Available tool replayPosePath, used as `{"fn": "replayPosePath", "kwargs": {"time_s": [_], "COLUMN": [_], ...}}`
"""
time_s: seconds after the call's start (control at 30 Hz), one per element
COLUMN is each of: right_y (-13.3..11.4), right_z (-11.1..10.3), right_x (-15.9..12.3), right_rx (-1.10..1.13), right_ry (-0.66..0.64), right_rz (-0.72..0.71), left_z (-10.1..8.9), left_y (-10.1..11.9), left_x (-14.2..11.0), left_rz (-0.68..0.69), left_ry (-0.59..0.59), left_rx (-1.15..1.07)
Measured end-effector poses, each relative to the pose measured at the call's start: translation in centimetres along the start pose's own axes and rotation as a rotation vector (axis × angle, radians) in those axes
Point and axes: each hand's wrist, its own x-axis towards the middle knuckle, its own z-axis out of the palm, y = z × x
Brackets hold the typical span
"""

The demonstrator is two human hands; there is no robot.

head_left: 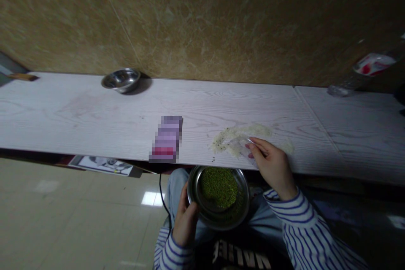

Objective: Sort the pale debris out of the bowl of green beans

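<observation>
Below the table edge, my left hand (185, 220) grips the left rim of a steel bowl (243, 206) above my lap. Green beans (219, 186), which look like mung beans, cover the bowl's bottom. Over the tabletop, my right hand (276, 168) pinches a thin clear plastic piece (241, 145), whose exact kind I cannot make out. That piece lies against a spread of white grains (256, 129) that look like rice. Dark specks are mixed in at the grains' left side, and a few lie near the table edge.
A blurred-out phone-like slab (167, 139) lies left of the grains. Farther back, a small steel bowl (122, 80) stands by the wall. A clear bottle (360, 74) with a red and white label is at the right. A wooden-looking piece (23, 76) lies far left.
</observation>
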Motion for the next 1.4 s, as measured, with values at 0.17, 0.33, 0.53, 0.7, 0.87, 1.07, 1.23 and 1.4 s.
{"fn": "replayPosePath", "kwargs": {"time_s": [0.17,0.33,0.53,0.7,0.87,1.07,1.23,1.4], "right_y": [-0.6,-1.2,-0.5,-0.3,-0.9,-0.9,-1.1,-1.5], "right_z": [0.9,1.1,0.5,0.8,1.5,0.9,0.4,0.9], "right_x": [-0.3,-0.6,-0.5,-0.8,-1.4,-1.8,-2.3,-2.7], "right_rx": [0.04,0.058,0.052,0.05,0.064,0.063,0.051,0.048], "right_ry": [-0.06,-0.123,-0.063,-0.082,-0.13,-0.144,-0.142,-0.185], "right_rz": [0.017,-0.006,0.002,0.011,-0.009,-0.028,-0.03,-0.039], "left_z": [-0.1,-0.1,-0.3,-0.2,-0.2,-0.3,0.1,0.4], "left_y": [0.0,-0.1,-0.3,-0.3,-0.3,-0.4,-0.2,0.0], "left_x": [-0.1,-0.1,0.1,0.0,-0.1,0.0,-0.1,-0.1], "left_rz": [-0.005,-0.005,-0.002,0.008,0.008,-0.003,0.003,-0.03], "left_ry": [-0.01,0.004,-0.012,-0.005,-0.005,-0.013,-0.016,-0.01], "left_rx": [-0.019,-0.004,-0.033,-0.033,-0.025,-0.01,-0.01,-0.043]}}
